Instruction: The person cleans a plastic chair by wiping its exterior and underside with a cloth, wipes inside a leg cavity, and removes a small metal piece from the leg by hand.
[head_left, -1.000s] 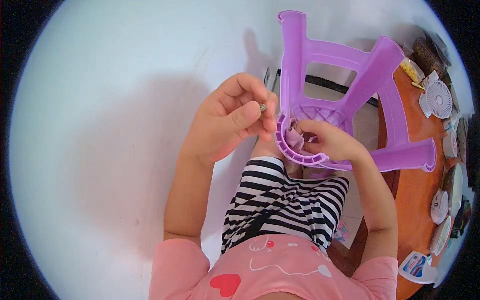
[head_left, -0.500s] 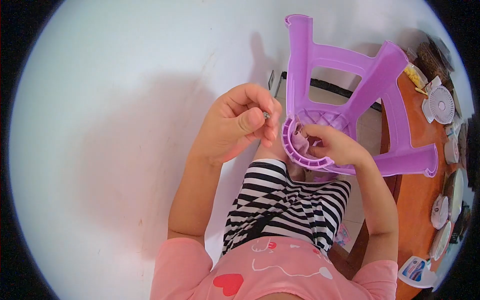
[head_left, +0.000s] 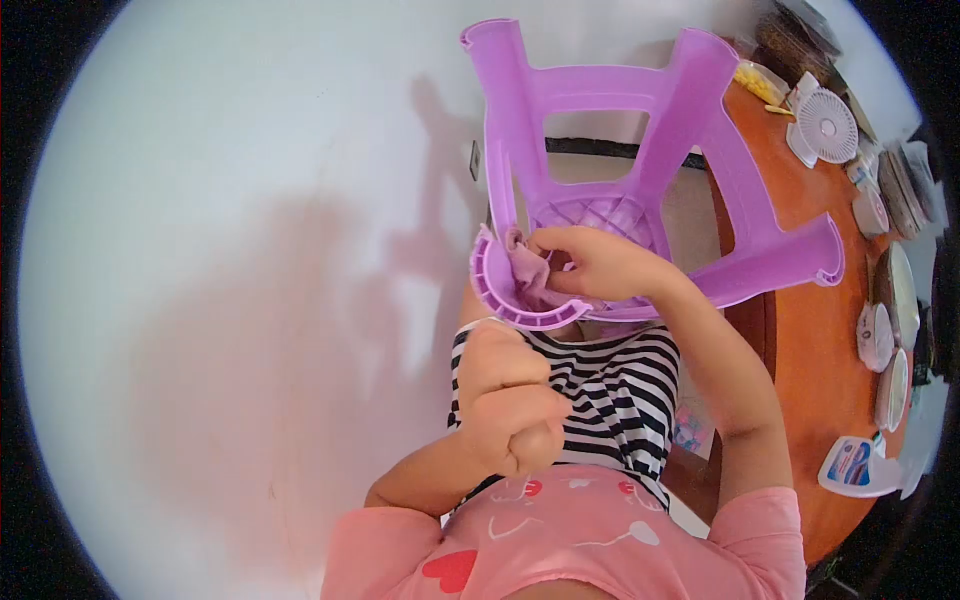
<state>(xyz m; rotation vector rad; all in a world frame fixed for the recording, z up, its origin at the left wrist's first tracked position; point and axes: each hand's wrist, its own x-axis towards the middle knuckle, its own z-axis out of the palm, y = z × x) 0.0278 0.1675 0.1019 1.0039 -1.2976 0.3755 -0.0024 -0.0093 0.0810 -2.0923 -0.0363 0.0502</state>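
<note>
A purple plastic stool (head_left: 690,110) is upside down over my lap, its legs pointing up and away. My right hand (head_left: 615,262) is closed on a pinkish cloth (head_left: 527,272) inside the hollow of the nearest stool leg, whose ribbed curved end faces me. My left hand (head_left: 508,400) is a closed fist in front of my striped shorts (head_left: 620,385), just below that leg and apart from it. Whatever the left fingers hold is hidden now.
On the right stands a brown wooden table (head_left: 820,380). It carries a small white fan (head_left: 828,125), a bag of yellow bits (head_left: 760,82), several dishes and a white bottle with a blue label (head_left: 855,467). A white wall (head_left: 250,150) rises on the left.
My left hand has dropped towards my lap and turned, hiding the small metal piece seen in its fingertips. The stool, cloth and right hand have shifted left in view.
</note>
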